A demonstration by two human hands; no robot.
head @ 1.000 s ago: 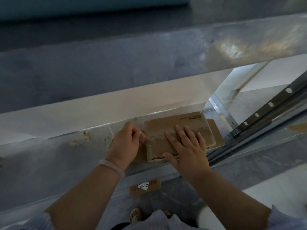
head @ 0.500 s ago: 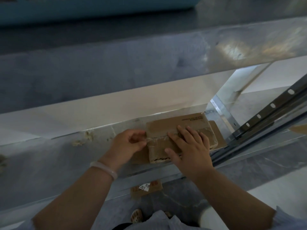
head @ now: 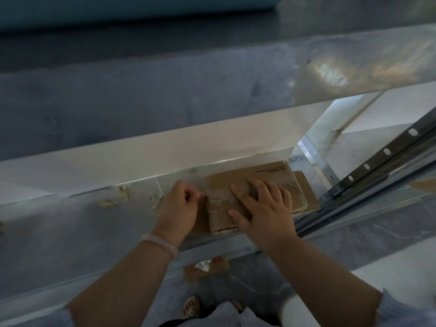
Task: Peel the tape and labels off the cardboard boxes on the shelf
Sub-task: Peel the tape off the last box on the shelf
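A flat cardboard box [head: 266, 172] lies on the metal shelf [head: 70, 223], just right of the frame's centre. The right hand [head: 264, 208] presses down on it, fingers straight and spread. The left hand [head: 179, 206], at the box's left edge, has its fingers curled, pinching the end of the clear tape [head: 220, 201]. A pale bracelet [head: 162, 243] circles that wrist.

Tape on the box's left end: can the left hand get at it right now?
Likely yes. The left hand sits right at that end of the box, seemingly pinching the tape. The right hand presses flat on the box top, clear of that end.
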